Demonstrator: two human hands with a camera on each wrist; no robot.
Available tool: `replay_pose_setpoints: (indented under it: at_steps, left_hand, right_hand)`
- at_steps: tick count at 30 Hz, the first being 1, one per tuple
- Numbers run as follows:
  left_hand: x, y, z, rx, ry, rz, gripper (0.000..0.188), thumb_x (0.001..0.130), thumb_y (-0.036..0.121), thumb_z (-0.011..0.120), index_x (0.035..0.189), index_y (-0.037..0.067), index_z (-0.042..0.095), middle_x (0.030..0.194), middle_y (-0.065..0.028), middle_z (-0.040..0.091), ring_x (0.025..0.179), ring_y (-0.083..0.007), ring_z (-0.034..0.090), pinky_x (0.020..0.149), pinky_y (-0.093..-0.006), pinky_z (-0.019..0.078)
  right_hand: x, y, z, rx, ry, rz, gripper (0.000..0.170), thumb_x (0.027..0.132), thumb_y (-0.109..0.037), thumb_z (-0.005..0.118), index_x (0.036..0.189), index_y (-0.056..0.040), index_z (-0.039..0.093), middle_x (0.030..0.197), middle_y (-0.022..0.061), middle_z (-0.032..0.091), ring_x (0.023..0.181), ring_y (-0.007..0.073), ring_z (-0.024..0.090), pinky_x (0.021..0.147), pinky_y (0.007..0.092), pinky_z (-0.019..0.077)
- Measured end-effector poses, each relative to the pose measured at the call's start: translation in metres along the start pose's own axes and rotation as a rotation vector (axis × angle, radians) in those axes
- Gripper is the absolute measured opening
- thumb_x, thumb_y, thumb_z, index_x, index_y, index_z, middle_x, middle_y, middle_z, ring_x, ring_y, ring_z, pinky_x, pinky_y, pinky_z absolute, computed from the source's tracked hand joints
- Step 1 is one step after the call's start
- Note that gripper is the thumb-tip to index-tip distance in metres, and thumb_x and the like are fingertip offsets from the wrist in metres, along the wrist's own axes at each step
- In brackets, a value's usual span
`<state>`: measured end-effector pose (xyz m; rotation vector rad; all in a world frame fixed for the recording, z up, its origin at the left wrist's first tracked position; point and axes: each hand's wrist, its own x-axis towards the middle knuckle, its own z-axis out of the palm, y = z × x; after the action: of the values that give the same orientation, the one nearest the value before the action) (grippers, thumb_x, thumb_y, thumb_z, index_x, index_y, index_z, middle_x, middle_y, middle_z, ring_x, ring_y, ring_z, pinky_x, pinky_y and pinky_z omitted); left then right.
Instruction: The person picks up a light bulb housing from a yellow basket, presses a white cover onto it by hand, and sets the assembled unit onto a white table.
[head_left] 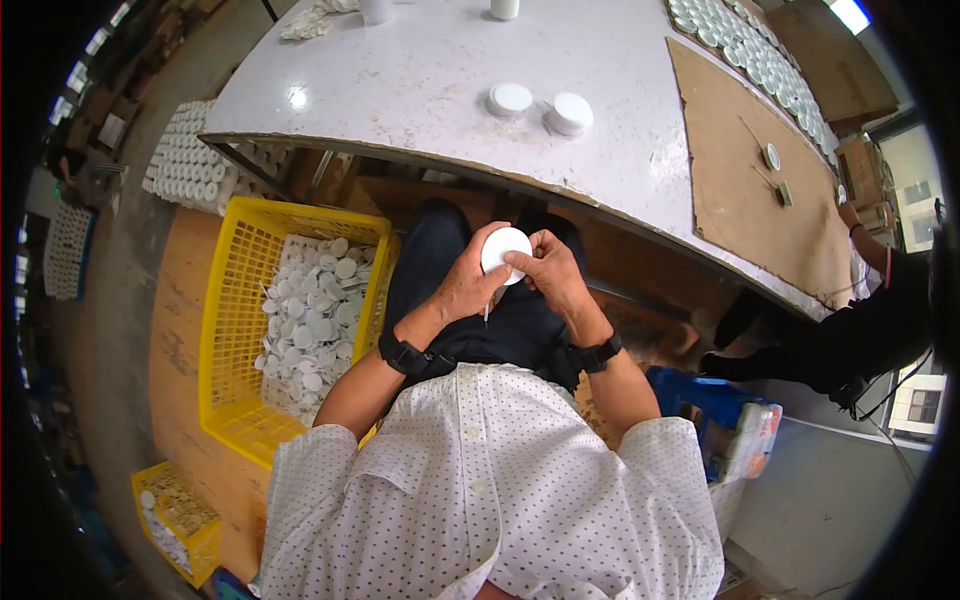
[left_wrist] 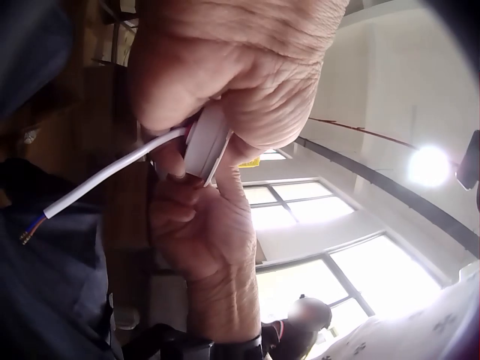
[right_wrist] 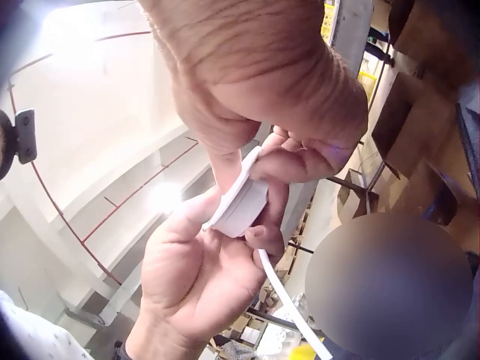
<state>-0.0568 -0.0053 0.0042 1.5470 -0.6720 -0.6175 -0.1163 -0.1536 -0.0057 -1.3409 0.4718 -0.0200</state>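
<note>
A white round light fixture (head_left: 507,252), flat-faced with a stepped body, is held between both hands above the lap. My left hand (head_left: 466,278) grips it from the left, fingers curled round its edge. From the other side my right hand (head_left: 556,272) pinches it, the thumb lying across the white face. A short white cable (left_wrist: 105,176) comes out of the fixture's back and ends in bare-tipped coloured wires. In the right wrist view, the fixture's rim (right_wrist: 244,184) sits between the fingers of both hands.
Two similar white round pieces (head_left: 570,114) stand on the white table (head_left: 420,90). A yellow basket (head_left: 222,340) of small white discs (head_left: 310,325) is at the left. Brown cardboard (head_left: 740,180) covers the table's right part, where another person (head_left: 870,320) works. Rows of white pieces (head_left: 190,155) lie beyond.
</note>
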Motion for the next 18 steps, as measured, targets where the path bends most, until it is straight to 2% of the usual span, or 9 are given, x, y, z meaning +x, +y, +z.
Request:
replay_pose_setpoints:
  at_steps: [4, 10, 13, 14, 15, 16, 17, 18]
  left_hand:
    - [0.001, -0.005, 0.003, 0.010, -0.021, 0.036, 0.049, 0.077, 0.005, 0.049, 0.123, 0.005, 0.034, 0.111, -0.0133, 0.048, 0.103, -0.0211, 0.049, 0.089, -0.0315, 0.0390]
    - [0.006, -0.003, 0.006, -0.023, -0.039, -0.012, 0.049, 0.076, 0.001, 0.047, 0.123, 0.004, 0.034, 0.112, -0.0120, 0.047, 0.103, -0.0190, 0.048, 0.089, -0.0307, 0.0390]
    - [0.009, -0.002, 0.007, -0.047, 0.002, -0.055, 0.049, 0.077, 0.002, 0.050, 0.123, 0.004, 0.035, 0.111, -0.0105, 0.048, 0.101, -0.0174, 0.049, 0.087, -0.0295, 0.0405]
    - [0.013, -0.015, 0.009, -0.170, 0.046, 0.004, 0.043, 0.078, 0.003, 0.053, 0.119, 0.005, 0.040, 0.103, -0.0093, 0.053, 0.092, -0.0148, 0.053, 0.079, -0.0272, 0.0448]
    - [0.016, -0.012, 0.010, -0.260, 0.073, -0.063, 0.038, 0.081, 0.008, 0.056, 0.117, 0.003, 0.043, 0.104, -0.0091, 0.054, 0.091, -0.0145, 0.054, 0.079, -0.0268, 0.0452]
    - [0.019, -0.015, 0.009, -0.279, 0.128, -0.117, 0.035, 0.083, 0.012, 0.056, 0.115, 0.002, 0.046, 0.102, -0.0092, 0.055, 0.092, -0.0145, 0.054, 0.080, -0.0273, 0.0449]
    - [0.021, -0.017, 0.009, -0.326, 0.200, -0.145, 0.030, 0.085, 0.013, 0.053, 0.112, 0.001, 0.049, 0.101, -0.0095, 0.056, 0.092, -0.0144, 0.054, 0.080, -0.0270, 0.0448]
    - [0.023, -0.023, 0.002, -0.233, 0.250, -0.169, 0.026, 0.086, 0.013, 0.051, 0.109, 0.000, 0.051, 0.099, -0.0088, 0.057, 0.091, -0.0136, 0.054, 0.080, -0.0264, 0.0446]
  right_hand:
    - [0.002, 0.003, -0.006, 0.055, -0.063, 0.056, 0.035, 0.067, -0.020, 0.076, 0.072, -0.0100, 0.043, 0.060, 0.0009, 0.050, 0.046, 0.0053, 0.044, 0.038, 0.0169, 0.0346]
    - [0.007, 0.005, -0.012, 0.125, -0.135, 0.103, 0.035, 0.068, -0.020, 0.076, 0.070, -0.0096, 0.043, 0.060, 0.0018, 0.051, 0.045, 0.0059, 0.044, 0.038, 0.0178, 0.0345]
    - [0.009, -0.001, -0.011, 0.010, -0.070, 0.104, 0.032, 0.069, -0.018, 0.075, 0.071, -0.0083, 0.044, 0.060, 0.0016, 0.050, 0.045, 0.0053, 0.043, 0.037, 0.0180, 0.0340]
    - [0.007, -0.003, -0.009, 0.033, -0.051, 0.049, 0.030, 0.071, -0.017, 0.073, 0.073, -0.0058, 0.046, 0.061, 0.0013, 0.050, 0.049, 0.0056, 0.045, 0.040, 0.0197, 0.0367]
    - [0.007, -0.005, -0.013, -0.172, -0.014, -0.001, 0.028, 0.071, -0.017, 0.072, 0.076, -0.0036, 0.048, 0.065, 0.0022, 0.052, 0.057, 0.0069, 0.048, 0.047, 0.0213, 0.0409]
    - [0.009, -0.001, -0.012, 0.010, -0.062, -0.061, 0.027, 0.073, -0.019, 0.071, 0.079, -0.0025, 0.049, 0.070, 0.0027, 0.053, 0.065, 0.0079, 0.050, 0.056, 0.0226, 0.0430]
    - [0.008, -0.008, -0.021, -0.090, -0.090, -0.053, 0.027, 0.075, -0.020, 0.069, 0.082, -0.0017, 0.051, 0.074, 0.0040, 0.055, 0.068, 0.0087, 0.052, 0.061, 0.0232, 0.0438]
    - [0.008, -0.020, -0.031, -0.131, -0.098, -0.141, 0.022, 0.077, -0.016, 0.066, 0.089, -0.0038, 0.053, 0.070, 0.0016, 0.055, 0.061, 0.0066, 0.051, 0.054, 0.0215, 0.0436]
